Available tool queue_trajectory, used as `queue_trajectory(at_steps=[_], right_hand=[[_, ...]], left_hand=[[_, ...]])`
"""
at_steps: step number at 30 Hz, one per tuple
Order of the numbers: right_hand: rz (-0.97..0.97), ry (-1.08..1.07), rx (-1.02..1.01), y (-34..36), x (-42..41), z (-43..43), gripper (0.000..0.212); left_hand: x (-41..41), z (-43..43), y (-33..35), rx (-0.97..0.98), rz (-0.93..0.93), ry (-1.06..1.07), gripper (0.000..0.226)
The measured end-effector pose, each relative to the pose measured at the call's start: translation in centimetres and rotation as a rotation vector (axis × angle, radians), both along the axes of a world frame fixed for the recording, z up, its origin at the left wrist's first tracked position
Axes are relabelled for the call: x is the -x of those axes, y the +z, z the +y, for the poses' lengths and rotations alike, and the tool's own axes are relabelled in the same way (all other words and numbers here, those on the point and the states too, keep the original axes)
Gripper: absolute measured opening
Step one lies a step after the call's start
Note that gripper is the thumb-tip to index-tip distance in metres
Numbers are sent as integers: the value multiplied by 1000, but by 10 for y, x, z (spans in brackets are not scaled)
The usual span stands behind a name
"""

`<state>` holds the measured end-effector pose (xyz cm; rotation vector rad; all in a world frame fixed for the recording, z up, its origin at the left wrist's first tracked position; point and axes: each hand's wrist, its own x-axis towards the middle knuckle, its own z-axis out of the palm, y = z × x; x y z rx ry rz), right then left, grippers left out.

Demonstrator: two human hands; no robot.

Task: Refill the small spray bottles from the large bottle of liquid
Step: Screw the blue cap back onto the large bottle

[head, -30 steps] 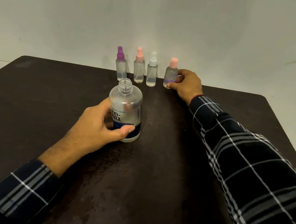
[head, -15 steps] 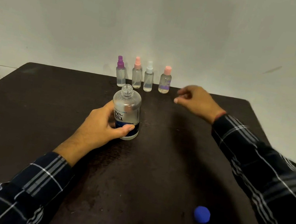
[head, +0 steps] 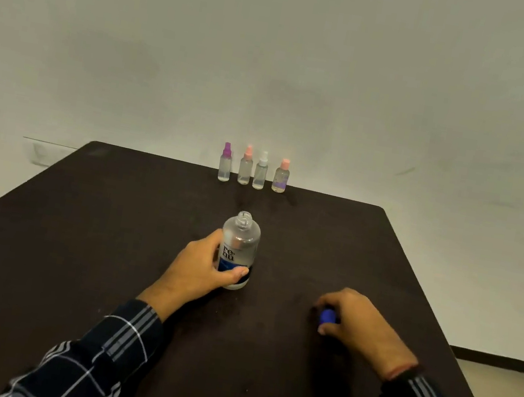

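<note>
Four small spray bottles (head: pixel 253 171) stand capped at the worktop's (head: pixel 76 237) far edge. Left hand (head: pixel 205 266) fingers wrap the open large bottle (head: pixel 238 249); right hand (head: pixel 358 320) fingers pinch the blue cap (head: pixel 327 316). Risk: a nudge could tip the uncapped bottle and spill liquid.

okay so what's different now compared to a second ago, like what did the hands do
The right hand let go of the pink-capped small bottle at the far edge, drew back toward the person, and closed its fingers around the blue cap on the table. The left hand still grips the open large bottle, upright. The four small bottles remain in their row.
</note>
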<state>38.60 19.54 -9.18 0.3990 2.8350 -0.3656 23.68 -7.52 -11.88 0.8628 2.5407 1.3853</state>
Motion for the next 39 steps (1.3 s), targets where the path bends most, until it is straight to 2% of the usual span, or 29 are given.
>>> queue_trajectory(at_steps=[3, 6, 9, 11, 15, 21, 29, 39], right_hand=[[186, -109, 41, -5, -4, -15, 38], [472, -186, 319, 17, -1, -44, 38], [666, -127, 522, 49, 15, -79, 31], [730, -67, 616, 67, 26, -97, 33], [712, 48, 588, 83, 41, -115, 37], [564, 133, 449, 87, 49, -120, 37], [400, 274, 106, 109, 62, -130, 37], [268, 344, -100, 127, 75, -146, 33]], left_hand=[[-25, -12, -2, -10, 12, 2, 58], [-35, -15, -2, -14, 12, 9, 58], [-39, -16, 2, -11, 3, 18, 56], [-40, -16, 4, -1, 1, 16, 55], [-41, -15, 5, -15, -32, 18, 55], [-40, -14, 3, -9, -48, 17, 63], [-37, -13, 0, 22, -15, 44, 64], [-39, -14, -1, 3, -1, 24, 61]])
